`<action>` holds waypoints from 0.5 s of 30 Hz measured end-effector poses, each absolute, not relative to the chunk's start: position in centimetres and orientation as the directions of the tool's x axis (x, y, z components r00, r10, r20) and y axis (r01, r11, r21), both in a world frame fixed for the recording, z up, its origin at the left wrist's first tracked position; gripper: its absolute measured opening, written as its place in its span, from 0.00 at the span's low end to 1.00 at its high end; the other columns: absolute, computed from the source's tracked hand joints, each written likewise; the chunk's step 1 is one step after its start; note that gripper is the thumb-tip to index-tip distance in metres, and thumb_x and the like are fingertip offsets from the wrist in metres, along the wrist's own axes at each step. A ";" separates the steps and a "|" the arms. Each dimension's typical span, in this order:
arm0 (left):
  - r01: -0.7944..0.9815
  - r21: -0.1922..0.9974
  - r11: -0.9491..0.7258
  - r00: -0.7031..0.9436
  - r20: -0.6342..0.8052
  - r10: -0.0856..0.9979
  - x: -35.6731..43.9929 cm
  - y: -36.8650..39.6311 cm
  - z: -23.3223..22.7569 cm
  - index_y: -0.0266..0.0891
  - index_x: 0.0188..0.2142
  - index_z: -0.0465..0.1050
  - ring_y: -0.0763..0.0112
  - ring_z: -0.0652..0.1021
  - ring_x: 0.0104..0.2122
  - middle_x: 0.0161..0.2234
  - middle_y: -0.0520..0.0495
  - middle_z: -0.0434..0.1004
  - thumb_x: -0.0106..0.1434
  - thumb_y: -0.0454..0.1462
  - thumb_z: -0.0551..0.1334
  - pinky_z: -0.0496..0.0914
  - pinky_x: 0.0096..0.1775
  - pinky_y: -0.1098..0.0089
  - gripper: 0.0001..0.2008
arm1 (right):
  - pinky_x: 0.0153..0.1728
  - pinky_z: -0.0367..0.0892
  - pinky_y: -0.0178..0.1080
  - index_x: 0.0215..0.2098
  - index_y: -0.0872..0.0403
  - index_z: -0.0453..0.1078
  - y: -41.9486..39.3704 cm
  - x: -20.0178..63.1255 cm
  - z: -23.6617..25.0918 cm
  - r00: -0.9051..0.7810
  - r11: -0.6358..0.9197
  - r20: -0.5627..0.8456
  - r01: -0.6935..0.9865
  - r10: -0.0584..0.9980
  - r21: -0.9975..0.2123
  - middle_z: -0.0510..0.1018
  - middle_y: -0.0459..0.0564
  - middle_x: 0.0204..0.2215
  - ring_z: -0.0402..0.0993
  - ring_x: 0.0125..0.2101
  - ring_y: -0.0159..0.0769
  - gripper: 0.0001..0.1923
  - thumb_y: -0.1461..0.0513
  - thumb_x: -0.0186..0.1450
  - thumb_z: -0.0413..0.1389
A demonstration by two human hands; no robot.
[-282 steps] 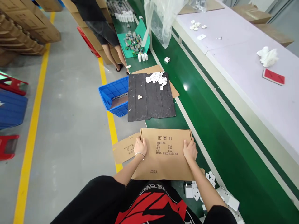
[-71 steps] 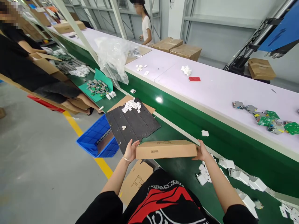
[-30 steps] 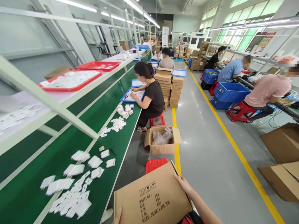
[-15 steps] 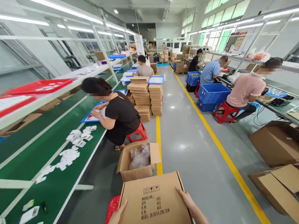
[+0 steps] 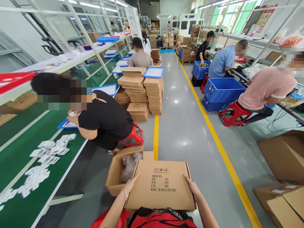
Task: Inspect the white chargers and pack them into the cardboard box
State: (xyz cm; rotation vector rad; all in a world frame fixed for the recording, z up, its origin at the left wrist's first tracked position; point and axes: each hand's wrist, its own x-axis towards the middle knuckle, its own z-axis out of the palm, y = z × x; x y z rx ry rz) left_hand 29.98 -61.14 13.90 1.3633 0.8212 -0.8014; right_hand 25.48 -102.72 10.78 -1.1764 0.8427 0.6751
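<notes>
One flat brown cardboard box with black printed lettering (image 5: pixel 162 189) sat level in front of the person's chest, above the grey floor, held between two hands. The left hand (image 5: pixel 132 183) pressed its left edge with its fingers (image 5: pixel 136 177) laid flat along the side, and the right hand (image 5: pixel 192 186) gripped the right edge, fingers curled over the rim. Just beyond the flat box stood one open brown carton holding a clear plastic bag (image 5: pixel 120 172), on the floor beside the long green table (image 5: pixel 16 158). White small parts (image 5: pixel 48 151) lay scattered on that table, too many to count. One seated person in a black top (image 5: pixel 104 118) bent over it on a red stool (image 5: pixel 134 136). Farther along, two stacks of flat brown boxes (image 5: pixel 142 91) stood side by side, with one blue tray (image 5: pixel 154 72) lying on top. On the right, two large blue plastic crates (image 5: pixel 220 93) stood near three more seated workers.
</notes>
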 end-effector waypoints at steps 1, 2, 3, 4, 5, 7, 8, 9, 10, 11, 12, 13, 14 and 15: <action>0.858 0.509 0.072 0.512 -0.858 -0.035 32.9 -61.9 13.8 0.36 0.40 0.84 0.41 0.86 0.52 0.42 0.30 0.89 0.59 0.62 0.69 0.81 0.53 0.56 0.30 | 0.45 0.83 0.49 0.45 0.59 0.79 -103.5 28.2 11.2 0.539 0.255 -0.842 -0.817 0.018 -0.517 0.87 0.68 0.45 0.87 0.47 0.58 0.35 0.36 0.60 0.66; 0.851 0.517 0.093 0.523 -0.851 -0.049 35.9 -62.6 13.8 0.36 0.40 0.84 0.41 0.86 0.51 0.41 0.30 0.88 0.59 0.61 0.70 0.81 0.52 0.56 0.30 | 0.46 0.83 0.49 0.45 0.59 0.79 -104.3 31.0 11.7 0.547 0.250 -0.837 -0.812 0.012 -0.527 0.87 0.68 0.45 0.86 0.47 0.58 0.35 0.36 0.60 0.66; 0.844 0.525 0.112 0.533 -0.844 -0.059 38.8 -63.2 13.9 0.35 0.40 0.84 0.40 0.86 0.50 0.41 0.29 0.88 0.59 0.61 0.71 0.81 0.52 0.56 0.30 | 0.46 0.83 0.49 0.46 0.59 0.79 -104.9 33.7 12.2 0.554 0.245 -0.832 -0.808 0.006 -0.536 0.87 0.67 0.46 0.86 0.48 0.58 0.35 0.36 0.60 0.65; 0.836 0.533 0.131 0.543 -0.837 -0.067 41.5 -63.6 14.0 0.35 0.41 0.83 0.41 0.87 0.50 0.41 0.29 0.88 0.59 0.60 0.71 0.81 0.52 0.56 0.30 | 0.47 0.83 0.49 0.47 0.59 0.79 -105.5 36.4 12.7 0.562 0.241 -0.827 -0.803 0.000 -0.546 0.86 0.67 0.47 0.86 0.48 0.58 0.35 0.36 0.61 0.65; 0.829 0.538 0.150 0.552 -0.830 -0.074 44.2 -64.0 14.0 0.35 0.42 0.83 0.41 0.87 0.49 0.42 0.30 0.88 0.58 0.60 0.72 0.82 0.51 0.56 0.30 | 0.47 0.83 0.48 0.47 0.59 0.79 -106.0 39.0 13.0 0.568 0.237 -0.823 -0.799 -0.003 -0.552 0.86 0.67 0.48 0.86 0.48 0.57 0.35 0.37 0.61 0.65; 0.817 0.546 0.183 0.567 -0.820 -0.085 48.9 -64.6 14.2 0.35 0.43 0.83 0.43 0.88 0.48 0.42 0.31 0.89 0.58 0.60 0.73 0.82 0.51 0.56 0.30 | 0.48 0.83 0.47 0.48 0.59 0.79 -106.7 44.0 13.4 0.572 0.228 -0.820 -0.798 -0.006 -0.558 0.86 0.66 0.49 0.86 0.49 0.56 0.35 0.37 0.62 0.65; 0.816 0.545 0.194 0.568 -0.818 -0.087 51.1 -64.9 14.1 0.35 0.43 0.83 0.43 0.88 0.46 0.41 0.31 0.89 0.58 0.60 0.73 0.82 0.51 0.56 0.30 | 0.48 0.83 0.47 0.48 0.59 0.80 -107.0 46.5 13.3 0.571 0.225 -0.821 -0.799 -0.005 -0.557 0.86 0.66 0.49 0.86 0.49 0.56 0.34 0.37 0.62 0.64; 0.817 0.541 0.201 0.565 -0.820 -0.088 53.2 -65.1 14.1 0.35 0.42 0.83 0.43 0.88 0.45 0.40 0.31 0.89 0.58 0.60 0.72 0.82 0.50 0.56 0.30 | 0.47 0.83 0.47 0.47 0.59 0.80 -107.3 49.0 13.2 0.568 0.221 -0.823 -0.802 -0.002 -0.555 0.86 0.67 0.48 0.86 0.49 0.56 0.34 0.38 0.63 0.64; 0.820 0.534 0.205 0.559 -0.825 -0.087 55.3 -65.4 14.0 0.35 0.42 0.83 0.43 0.88 0.44 0.40 0.31 0.89 0.58 0.61 0.72 0.83 0.49 0.55 0.30 | 0.47 0.83 0.48 0.47 0.60 0.80 -107.5 51.5 12.9 0.564 0.216 -0.826 -0.807 0.004 -0.550 0.86 0.67 0.48 0.86 0.48 0.57 0.34 0.38 0.63 0.64; 0.825 0.526 0.207 0.551 -0.831 -0.083 57.3 -65.7 13.9 0.35 0.41 0.84 0.43 0.88 0.44 0.39 0.31 0.89 0.59 0.61 0.71 0.83 0.48 0.55 0.30 | 0.47 0.83 0.48 0.46 0.60 0.80 -107.7 54.1 12.6 0.559 0.210 -0.829 -0.812 0.012 -0.544 0.86 0.67 0.47 0.86 0.48 0.57 0.33 0.38 0.63 0.64; 0.830 0.517 0.210 0.541 -0.837 -0.077 59.3 -65.9 13.8 0.35 0.40 0.84 0.42 0.88 0.43 0.39 0.32 0.89 0.59 0.61 0.71 0.83 0.47 0.54 0.30 | 0.47 0.83 0.49 0.45 0.60 0.80 -108.0 56.8 12.3 0.553 0.201 -0.833 -0.818 0.021 -0.538 0.87 0.67 0.47 0.86 0.48 0.57 0.33 0.39 0.63 0.64; 0.834 0.507 0.215 0.532 -0.844 -0.071 61.4 -66.2 13.7 0.35 0.40 0.84 0.42 0.89 0.43 0.39 0.32 0.89 0.59 0.62 0.71 0.83 0.46 0.54 0.30 | 0.47 0.83 0.49 0.45 0.60 0.80 -108.2 59.6 12.0 0.546 0.188 -0.838 -0.826 0.030 -0.531 0.87 0.68 0.47 0.86 0.48 0.58 0.33 0.39 0.62 0.65; 0.838 0.498 0.224 0.523 -0.850 -0.065 63.4 -66.4 13.7 0.35 0.40 0.84 0.41 0.89 0.42 0.39 0.33 0.89 0.59 0.62 0.71 0.84 0.46 0.53 0.31 | 0.47 0.83 0.49 0.44 0.60 0.80 -108.3 62.5 11.8 0.536 0.170 -0.843 -0.835 0.038 -0.523 0.87 0.68 0.46 0.86 0.48 0.58 0.33 0.39 0.62 0.65; 0.840 0.489 0.237 0.515 -0.855 -0.059 65.4 -66.5 13.7 0.36 0.41 0.84 0.41 0.89 0.42 0.39 0.33 0.89 0.58 0.62 0.71 0.84 0.46 0.52 0.31 | 0.47 0.83 0.48 0.44 0.60 0.80 -108.4 65.5 11.6 0.526 0.149 -0.849 -0.844 0.045 -0.515 0.87 0.68 0.47 0.86 0.48 0.58 0.33 0.39 0.61 0.66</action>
